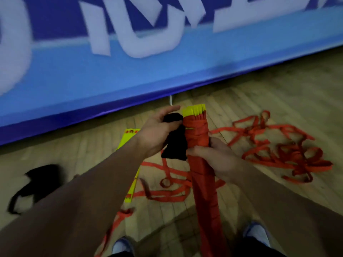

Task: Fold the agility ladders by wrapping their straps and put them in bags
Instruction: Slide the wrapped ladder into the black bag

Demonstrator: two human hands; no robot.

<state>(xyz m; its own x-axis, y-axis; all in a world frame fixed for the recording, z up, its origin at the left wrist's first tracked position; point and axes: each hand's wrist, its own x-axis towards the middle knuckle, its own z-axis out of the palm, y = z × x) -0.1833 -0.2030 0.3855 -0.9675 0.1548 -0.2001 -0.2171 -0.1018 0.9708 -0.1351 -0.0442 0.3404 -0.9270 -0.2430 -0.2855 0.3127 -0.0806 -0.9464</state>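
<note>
Between my two hands stands the bundle of yellow plastic rungs wound tight in orange webbing strap (196,138), its long axis running from near my feet up and away toward the blue padded wall mat (111,75), yellow tips at the far end. My right hand (217,160) curls around the bundle's middle, fingers wrapped on the strap, so the free end sits just beyond that grip. My left hand (157,134) pinches the black fabric drawstring bag (175,141), thumb and fingers clamped on the cloth, touching the bundle's left side just below the tips. I judge the bag's mouth must come over the far end, so my left hand is nearer. Loose orange straps of another ladder (278,145) lie right of the grip on the wooden floor (297,86).
</note>
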